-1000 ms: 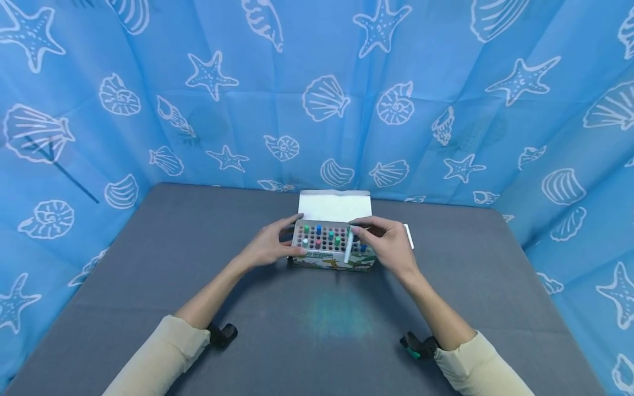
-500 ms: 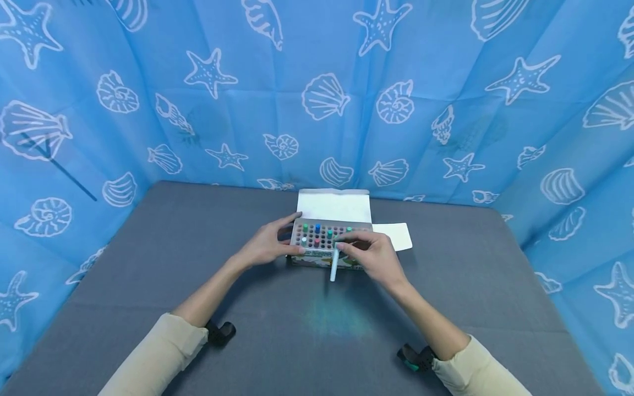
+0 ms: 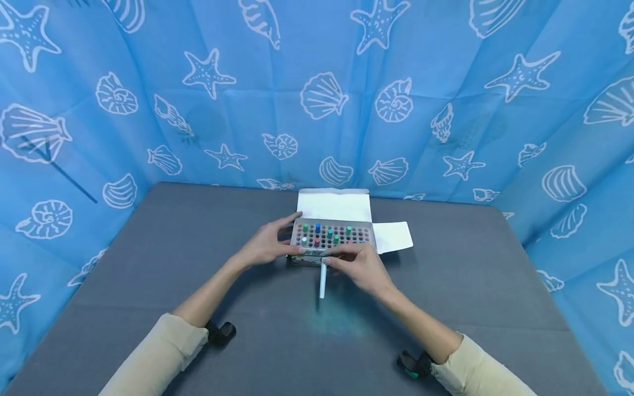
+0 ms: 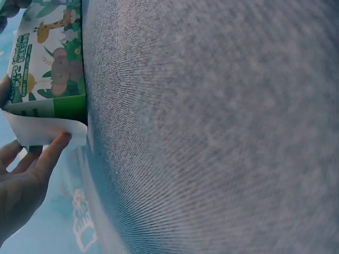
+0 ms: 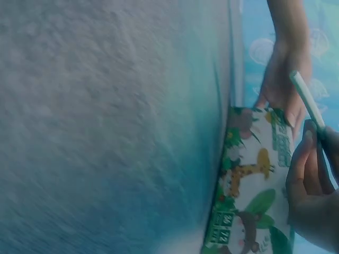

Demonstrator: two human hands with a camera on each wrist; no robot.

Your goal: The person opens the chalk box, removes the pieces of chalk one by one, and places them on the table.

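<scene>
A cardboard box (image 3: 307, 260) with printed animals stands on the table, its top a grey holder pierced with rows of holes. Several capped markers (image 3: 336, 240) stick up from the holes, their tops green, blue, red and white. My left hand (image 3: 267, 242) grips the box's left end, thumb at the front corner; in the left wrist view its fingers lie on a white end flap (image 4: 39, 129). Between thumb and fingers, my right hand (image 3: 359, 267) pinches a slim white marker (image 3: 323, 281) in front of the box. The marker's far end points down toward the table; its upper end is hidden.
Behind the box its white lid (image 3: 334, 203) stands open, and another white flap (image 3: 393, 236) sticks out at the right. A grey cloth covers the table (image 3: 223, 220). Blue curtains (image 3: 277, 110) printed with shells and starfish hang around the back and sides.
My right hand has carried the marker left and toward me, from over the box's right part to in front of it, uncovering the right flap. The left hand keeps its place on the box.
</scene>
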